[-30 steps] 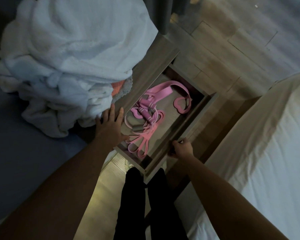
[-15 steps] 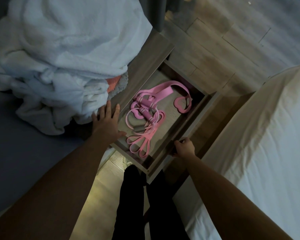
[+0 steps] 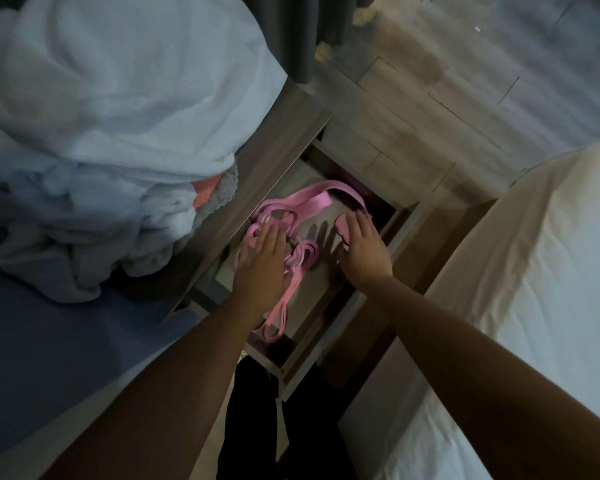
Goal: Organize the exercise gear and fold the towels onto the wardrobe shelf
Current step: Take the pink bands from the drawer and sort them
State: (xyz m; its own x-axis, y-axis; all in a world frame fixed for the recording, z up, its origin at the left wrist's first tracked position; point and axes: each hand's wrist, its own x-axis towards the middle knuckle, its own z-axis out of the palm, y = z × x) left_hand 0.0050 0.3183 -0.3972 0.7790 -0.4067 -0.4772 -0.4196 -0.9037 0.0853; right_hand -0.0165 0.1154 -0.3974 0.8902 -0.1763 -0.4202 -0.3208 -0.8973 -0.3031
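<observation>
Pink bands (image 3: pixel 312 202) in drawer (image 3: pixel 352 310), under left hand (image 3: pixel 262 259), right hand (image 3: pixel 362 249).

We are looking at an open wooden drawer (image 3: pixel 319 282) holding tangled pink exercise bands (image 3: pixel 312 199). Beside it, a heap of white towels (image 3: pixel 118 98) is lying on the blue bed (image 3: pixel 49 341)

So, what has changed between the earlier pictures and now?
Both hands went into the open drawer. The left hand left the edge of the cabinet beside the towels and now lies flat on the pink bands. The right hand gave up its grip on the drawer front and now rests on the pink heart-shaped piece. The drawer stayed open; towels and bands lie as before.
</observation>
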